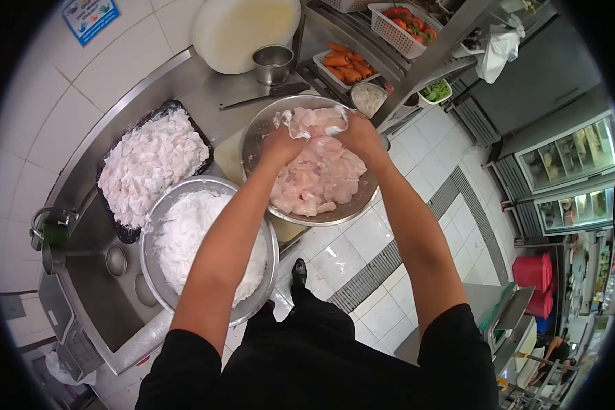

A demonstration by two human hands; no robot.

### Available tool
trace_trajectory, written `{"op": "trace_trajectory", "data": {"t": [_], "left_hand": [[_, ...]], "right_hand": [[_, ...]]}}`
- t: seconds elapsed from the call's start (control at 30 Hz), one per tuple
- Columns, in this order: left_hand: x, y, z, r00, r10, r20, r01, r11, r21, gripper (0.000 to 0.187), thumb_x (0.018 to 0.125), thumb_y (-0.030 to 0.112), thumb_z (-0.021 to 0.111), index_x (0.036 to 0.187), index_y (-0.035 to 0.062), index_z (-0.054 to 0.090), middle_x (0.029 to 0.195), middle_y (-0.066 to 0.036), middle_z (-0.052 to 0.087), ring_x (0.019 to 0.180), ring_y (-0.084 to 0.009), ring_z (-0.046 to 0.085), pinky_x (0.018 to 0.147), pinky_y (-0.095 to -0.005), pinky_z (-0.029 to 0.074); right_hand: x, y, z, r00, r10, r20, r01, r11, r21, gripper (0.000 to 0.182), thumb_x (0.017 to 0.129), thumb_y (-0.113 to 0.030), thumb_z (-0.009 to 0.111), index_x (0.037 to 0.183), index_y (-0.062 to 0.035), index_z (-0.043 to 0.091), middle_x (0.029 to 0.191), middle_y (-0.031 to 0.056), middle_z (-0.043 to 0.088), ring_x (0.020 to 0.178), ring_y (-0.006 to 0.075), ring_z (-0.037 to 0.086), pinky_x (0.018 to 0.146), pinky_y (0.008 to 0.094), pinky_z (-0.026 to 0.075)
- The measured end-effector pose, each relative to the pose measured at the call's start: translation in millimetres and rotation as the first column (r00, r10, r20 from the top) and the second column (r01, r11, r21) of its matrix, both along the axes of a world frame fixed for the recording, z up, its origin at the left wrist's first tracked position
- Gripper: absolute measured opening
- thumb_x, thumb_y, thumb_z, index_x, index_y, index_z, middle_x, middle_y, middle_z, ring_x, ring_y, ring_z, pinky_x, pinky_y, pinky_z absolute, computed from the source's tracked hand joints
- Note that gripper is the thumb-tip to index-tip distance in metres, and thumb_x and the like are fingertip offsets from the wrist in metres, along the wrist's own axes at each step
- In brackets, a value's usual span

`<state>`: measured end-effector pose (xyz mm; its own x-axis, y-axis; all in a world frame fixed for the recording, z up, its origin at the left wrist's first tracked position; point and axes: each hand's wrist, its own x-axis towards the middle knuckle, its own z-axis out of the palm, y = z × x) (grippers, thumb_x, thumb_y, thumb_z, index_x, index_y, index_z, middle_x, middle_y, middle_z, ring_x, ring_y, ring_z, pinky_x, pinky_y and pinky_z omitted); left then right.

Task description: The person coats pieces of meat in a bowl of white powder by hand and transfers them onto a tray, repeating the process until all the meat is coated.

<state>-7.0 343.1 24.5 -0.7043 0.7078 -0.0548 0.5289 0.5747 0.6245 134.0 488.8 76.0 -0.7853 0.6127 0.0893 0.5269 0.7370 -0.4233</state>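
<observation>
Both hands are inside a steel bowl (251, 123) of raw chicken pieces (321, 171), at its far side. My left hand (285, 141) and my right hand (357, 137) are closed around a clump of the chicken from opposite sides. White flour clings to the fingers, and some fingertips are hidden by the meat. Nearer my body, under my left forearm, is a second steel bowl (272, 263) of white flour (188, 232). To its left, flour-coated chicken pieces (154, 160) are heaped on a black tray (206, 158).
A knife (263, 96), a small steel pot (273, 65) and a large round pale board (242, 31) are behind the bowls. Carrots (348, 63) and red peppers (408, 26) fill baskets on the shelves. The sink (126, 318) lies at left. Another person (557, 352) is far right.
</observation>
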Motion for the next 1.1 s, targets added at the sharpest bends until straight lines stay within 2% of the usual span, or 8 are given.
{"op": "trace_trajectory", "data": {"t": [0.17, 0.33, 0.43, 0.63, 0.8, 0.87, 0.93, 1.1], "left_hand": [[-9, 12, -22, 0.97, 0.078, 0.23, -0.099, 0.992, 0.083, 0.061, 0.079, 0.042, 0.062, 0.118, -0.0035, 0.051, 0.109, -0.021, 0.06, 0.098, -0.0308, 0.06, 0.081, -0.0371, 0.049], [0, 14, -18, 0.497, -0.155, 0.854, -0.398, 0.833, 0.383, 0.039, 0.088, 0.024, 0.054, 0.119, 0.0004, 0.051, 0.1, -0.01, 0.06, 0.089, -0.018, 0.06, 0.072, -0.0315, 0.05], [3, 11, -14, 0.519, -0.141, 0.843, -0.462, 0.783, 0.416, 0.039, 0.087, 0.019, 0.054, 0.121, 0.0006, 0.049, 0.103, -0.009, 0.06, 0.087, -0.0177, 0.059, 0.072, -0.0316, 0.05], [1, 11, 24, 0.681, -0.175, 0.711, -0.385, 0.741, 0.55, 0.042, 0.086, 0.018, 0.056, 0.122, -0.0003, 0.047, 0.1, -0.009, 0.06, 0.082, -0.0152, 0.058, 0.067, -0.0284, 0.049], [13, -23, 100, 0.723, -0.148, 0.675, -0.361, 0.752, 0.552, 0.036, 0.082, 0.017, 0.06, 0.114, 0.0006, 0.054, 0.093, -0.006, 0.062, 0.077, -0.0126, 0.058, 0.065, -0.0268, 0.048], [11, -54, 105, 0.724, -0.125, 0.679, -0.371, 0.759, 0.535, 0.031, 0.08, 0.017, 0.062, 0.107, 0.002, 0.059, 0.091, -0.005, 0.063, 0.076, -0.0117, 0.058, 0.066, -0.0272, 0.048], [3, -83, 115, 0.806, -0.234, 0.543, -0.279, 0.659, 0.698, 0.031, 0.08, 0.016, 0.062, 0.107, 0.0017, 0.059, 0.091, -0.005, 0.063, 0.076, -0.0119, 0.058, 0.065, -0.0275, 0.048], [-2, -203, 108, 0.852, 0.003, 0.524, -0.32, 0.795, 0.515, 0.039, 0.08, 0.018, 0.065, 0.115, 0.0019, 0.057, 0.104, -0.007, 0.062, 0.093, -0.0137, 0.058, 0.079, -0.0283, 0.048]], "right_hand": [[-37, -2, -12, 0.998, -0.047, -0.029, 0.04, 0.974, -0.223, 0.067, 0.071, -0.043, 0.067, 0.126, -0.0085, 0.05, 0.119, 0.0206, 0.056, 0.11, 0.0347, 0.054, 0.092, 0.0398, 0.043], [-58, -6, -41, 0.964, -0.201, -0.173, 0.1, 0.879, -0.465, 0.061, 0.075, -0.034, 0.066, 0.126, -0.0048, 0.05, 0.114, 0.0181, 0.06, 0.107, 0.0303, 0.057, 0.092, 0.0367, 0.043], [-61, -33, -33, 0.849, -0.383, -0.364, -0.086, 0.579, -0.811, 0.053, 0.077, -0.027, 0.064, 0.12, 0.0025, 0.052, 0.112, 0.0156, 0.061, 0.105, 0.025, 0.057, 0.09, 0.0319, 0.043], [-69, -36, -16, 0.721, -0.585, -0.372, -0.207, 0.33, -0.921, 0.046, 0.079, -0.02, 0.061, 0.117, 0.0038, 0.053, 0.106, 0.0144, 0.06, 0.095, 0.0224, 0.057, 0.081, 0.0347, 0.046], [-63, -79, 45, 0.657, -0.635, -0.406, -0.026, 0.519, -0.854, 0.037, 0.08, -0.017, 0.059, 0.111, 0.0037, 0.056, 0.099, 0.0111, 0.061, 0.085, 0.0185, 0.058, 0.073, 0.0311, 0.047], [-65, -100, 47, 0.6, -0.554, -0.578, -0.425, 0.392, -0.816, 0.03, 0.082, -0.012, 0.055, 0.108, 0.002, 0.058, 0.096, 0.0086, 0.062, 0.082, 0.0159, 0.058, 0.07, 0.0285, 0.047], [-69, -134, 54, 0.611, -0.539, -0.579, -0.458, 0.357, -0.815, 0.026, 0.083, -0.007, 0.053, 0.107, 0.0013, 0.058, 0.093, 0.0069, 0.063, 0.083, 0.0139, 0.058, 0.07, 0.0277, 0.047], [-78, -246, 25, 0.601, -0.523, -0.604, -0.521, 0.317, -0.793, 0.031, 0.083, -0.005, 0.054, 0.113, 0.0006, 0.055, 0.103, 0.0083, 0.061, 0.09, 0.0162, 0.059, 0.076, 0.0283, 0.049]]}}
